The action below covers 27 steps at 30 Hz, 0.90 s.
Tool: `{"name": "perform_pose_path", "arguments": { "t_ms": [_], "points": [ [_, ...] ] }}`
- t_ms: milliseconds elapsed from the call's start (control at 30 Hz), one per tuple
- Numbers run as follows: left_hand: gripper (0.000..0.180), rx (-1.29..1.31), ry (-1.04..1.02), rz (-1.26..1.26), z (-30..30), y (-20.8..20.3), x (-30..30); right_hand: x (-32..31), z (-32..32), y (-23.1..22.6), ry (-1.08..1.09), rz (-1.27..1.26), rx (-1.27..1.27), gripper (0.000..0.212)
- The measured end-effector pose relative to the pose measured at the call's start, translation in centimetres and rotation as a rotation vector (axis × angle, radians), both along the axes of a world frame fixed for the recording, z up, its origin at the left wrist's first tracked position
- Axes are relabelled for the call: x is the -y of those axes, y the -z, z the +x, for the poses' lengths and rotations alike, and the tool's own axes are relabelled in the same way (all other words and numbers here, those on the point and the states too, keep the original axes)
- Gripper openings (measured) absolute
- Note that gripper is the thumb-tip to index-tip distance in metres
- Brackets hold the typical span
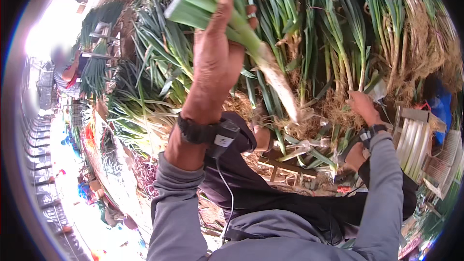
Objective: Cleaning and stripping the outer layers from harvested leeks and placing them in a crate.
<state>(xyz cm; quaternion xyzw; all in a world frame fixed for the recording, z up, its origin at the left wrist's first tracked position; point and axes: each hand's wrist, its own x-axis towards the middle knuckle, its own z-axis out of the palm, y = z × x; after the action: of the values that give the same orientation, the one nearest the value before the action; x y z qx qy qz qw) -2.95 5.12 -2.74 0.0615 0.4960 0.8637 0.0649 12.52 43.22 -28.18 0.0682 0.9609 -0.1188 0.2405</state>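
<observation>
My left hand (217,58) is raised at the upper middle, its fingers wrapped round a thick leek (253,43). The broad green leaves slant up past my fingers, and the pale shaft and root end (282,89) hang down to the right. Lower on the right, my right hand (363,106) is closed beside the root ends of the heaped leeks (345,63); whatever it grips is hidden. Loose trimmed leeks (307,147) and roots lie on the ground between my feet.
Many leeks with roots fill the far side. A box of white leek stalks (414,140) stands at right, in front of blue plastic (442,111). A low wooden frame (285,168) lies between my legs. Another person (67,77) is at far left near bundled greens.
</observation>
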Motion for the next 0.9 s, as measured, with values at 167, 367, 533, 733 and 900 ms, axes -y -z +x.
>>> {"name": "perform_pose_path", "arguments": {
  "t_ms": [167, 367, 533, 733, 900],
  "points": [
    [0.045, 0.037, 0.078, 0.156, 0.0, -0.4, -0.2, 9.2, -5.5, -12.5, -0.023, -0.255, -0.390, 0.051],
    [0.039, -0.016, 0.121, 0.211, 0.5, -0.8, -1.7, 19.0, -6.4, -22.4, -0.045, -0.813, -0.984, 0.037],
    [0.039, -0.103, 0.198, 0.229, 0.0, -1.2, -1.8, 21.5, -6.1, -22.6, -0.092, -0.725, -1.101, 0.025],
    [0.036, -0.104, 0.164, 0.229, 0.3, -1.9, 0.0, 19.7, -0.2, -16.2, -0.066, -0.571, -0.747, 0.017],
    [0.039, -0.169, 0.124, 0.193, 0.4, -2.2, 0.2, 17.2, 3.5, -10.5, -0.126, -0.263, -0.355, 0.027]
  ]
}}
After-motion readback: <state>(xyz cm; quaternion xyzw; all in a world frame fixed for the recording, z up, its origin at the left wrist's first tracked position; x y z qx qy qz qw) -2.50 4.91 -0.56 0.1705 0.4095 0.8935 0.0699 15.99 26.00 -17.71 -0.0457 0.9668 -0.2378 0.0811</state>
